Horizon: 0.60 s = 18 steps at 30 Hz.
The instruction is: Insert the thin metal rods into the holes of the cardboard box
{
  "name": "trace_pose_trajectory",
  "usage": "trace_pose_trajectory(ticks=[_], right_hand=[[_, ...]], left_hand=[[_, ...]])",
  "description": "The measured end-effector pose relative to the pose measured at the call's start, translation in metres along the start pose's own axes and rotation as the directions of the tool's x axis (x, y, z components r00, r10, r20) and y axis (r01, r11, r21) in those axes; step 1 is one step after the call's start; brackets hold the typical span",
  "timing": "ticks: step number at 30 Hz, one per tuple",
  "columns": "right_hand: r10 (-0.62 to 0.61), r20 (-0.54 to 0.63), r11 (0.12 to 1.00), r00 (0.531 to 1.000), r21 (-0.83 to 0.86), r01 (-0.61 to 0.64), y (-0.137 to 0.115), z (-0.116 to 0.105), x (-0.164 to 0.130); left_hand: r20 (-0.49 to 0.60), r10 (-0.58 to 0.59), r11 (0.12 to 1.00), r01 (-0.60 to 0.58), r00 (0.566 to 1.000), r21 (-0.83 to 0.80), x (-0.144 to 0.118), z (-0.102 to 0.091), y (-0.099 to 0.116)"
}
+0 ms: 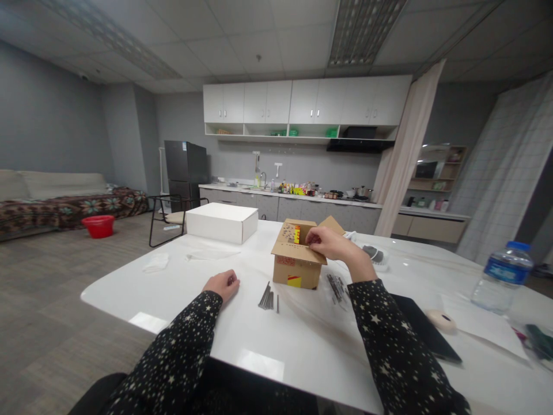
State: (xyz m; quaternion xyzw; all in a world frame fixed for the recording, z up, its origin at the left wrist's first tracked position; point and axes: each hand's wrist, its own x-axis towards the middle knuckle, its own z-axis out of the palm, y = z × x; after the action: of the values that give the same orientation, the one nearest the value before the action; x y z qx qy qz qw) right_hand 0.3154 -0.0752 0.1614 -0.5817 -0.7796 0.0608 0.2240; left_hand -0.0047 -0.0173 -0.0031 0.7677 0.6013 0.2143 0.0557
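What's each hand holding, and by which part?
Right hand pinches the front flap edge of the cardboard box. Left hand rests curled on the table, apparently empty.

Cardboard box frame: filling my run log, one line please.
right hand: on cardboard box flap | left hand: resting on table | nails: beside box

Grey walls are enclosing the room, and a recessed ceiling light (365,29) is glowing overhead. White wall cabinets (302,102) are hanging above a cluttered kitchen counter (294,196) beside a black fridge (185,173). A patterned sofa (64,202) is lining the left wall, a red basin (98,226) sitting on the grey floor.
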Motion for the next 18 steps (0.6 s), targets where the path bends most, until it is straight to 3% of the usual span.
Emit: trace_pose_trajectory(ticks=[18], right_hand=[[0.003, -0.003, 1.000, 1.000, -0.020, -0.003, -0.0044, -0.0011, -0.0030]], left_hand=[[0.007, -0.008, 1.000, 0.008, 1.000, -0.003, -0.0009, -0.0003, 0.0001]])
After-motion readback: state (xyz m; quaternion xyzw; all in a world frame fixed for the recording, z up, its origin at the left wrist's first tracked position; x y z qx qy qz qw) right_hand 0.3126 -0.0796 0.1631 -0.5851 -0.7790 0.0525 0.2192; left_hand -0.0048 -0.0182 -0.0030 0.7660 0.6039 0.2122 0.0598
